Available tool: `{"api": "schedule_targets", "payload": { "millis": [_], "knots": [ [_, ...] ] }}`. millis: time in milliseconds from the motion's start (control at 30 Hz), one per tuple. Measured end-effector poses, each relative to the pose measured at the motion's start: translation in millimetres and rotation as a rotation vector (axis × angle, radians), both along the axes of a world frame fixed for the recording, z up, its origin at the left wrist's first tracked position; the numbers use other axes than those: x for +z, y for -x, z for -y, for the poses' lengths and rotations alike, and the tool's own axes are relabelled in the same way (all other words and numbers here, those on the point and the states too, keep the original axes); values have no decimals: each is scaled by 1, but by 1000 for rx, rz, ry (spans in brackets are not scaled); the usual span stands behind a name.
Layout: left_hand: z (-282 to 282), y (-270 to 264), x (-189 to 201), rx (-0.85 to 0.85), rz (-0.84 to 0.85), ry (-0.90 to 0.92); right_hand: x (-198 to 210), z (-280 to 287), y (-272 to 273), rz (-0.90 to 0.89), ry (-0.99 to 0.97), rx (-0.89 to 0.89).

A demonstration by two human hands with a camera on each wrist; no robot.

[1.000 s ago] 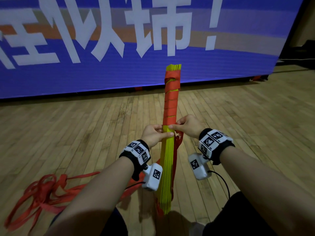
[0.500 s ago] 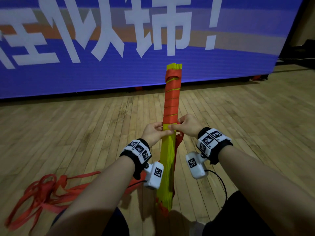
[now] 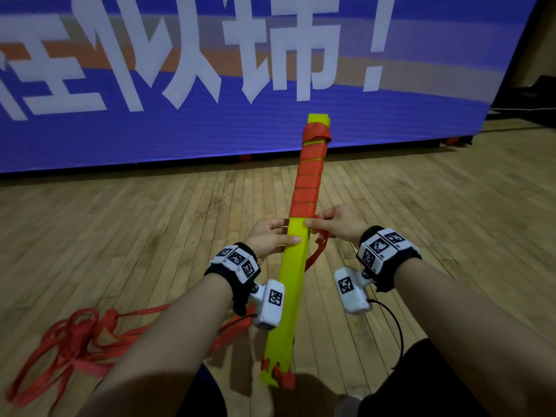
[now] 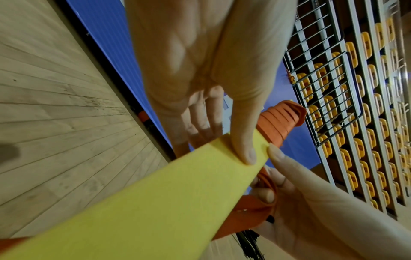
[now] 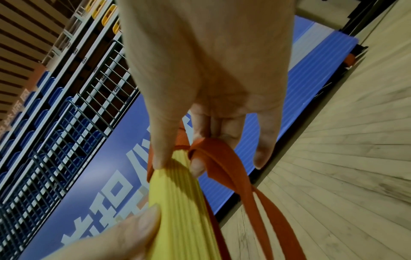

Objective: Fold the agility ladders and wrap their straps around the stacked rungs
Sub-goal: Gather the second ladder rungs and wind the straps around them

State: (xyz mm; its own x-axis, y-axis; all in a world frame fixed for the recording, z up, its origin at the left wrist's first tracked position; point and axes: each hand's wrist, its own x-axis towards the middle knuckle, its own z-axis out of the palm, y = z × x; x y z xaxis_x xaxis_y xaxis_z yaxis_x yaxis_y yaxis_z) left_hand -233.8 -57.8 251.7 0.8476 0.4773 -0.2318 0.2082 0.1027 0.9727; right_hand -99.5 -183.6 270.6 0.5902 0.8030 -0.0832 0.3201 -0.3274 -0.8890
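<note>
Between both hands the rungs (image 3: 293,284) run lengthwise away from the person, far half wrapped. Left hand (image 3: 268,237) grips the stack; right hand (image 3: 340,223), just right of it, pinches the strap (image 5: 224,163) beside the last turn.

Floor: pale wooden floorboards (image 3: 126,236) run below and on both sides of the fingers, away toward the far wall.
Banner: a big blue banner (image 3: 210,130) with large white characters and an orange band stands upright beyond the fingertips, its lower edge meeting the boards.
Railing: a grey metal railing (image 4: 329,98) of thin bars rises above the banner, past the fingers in both wrist views.
Seats: rows of yellow seats (image 4: 367,158) show behind the bars; rows of blue seats (image 5: 33,109) show in the right wrist view.
</note>
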Motion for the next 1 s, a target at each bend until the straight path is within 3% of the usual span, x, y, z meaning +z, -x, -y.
{"api": "schedule_targets", "payload": {
  "millis": [267, 600, 767, 1000],
  "knots": [
    [3, -1, -5, 126, 8, -138, -2, -3, 4, 92, 60, 21],
    [15, -10, -10, 225, 24, -400, -6, -13, 14, 210, 92, -112],
    [13, -9, -4, 159, 41, -314, -1, -12, 17, 196, 72, -125],
    [0, 0, -1, -163, 15, -33, 4, -3, 14, 133, 36, -13]
  ]
}}
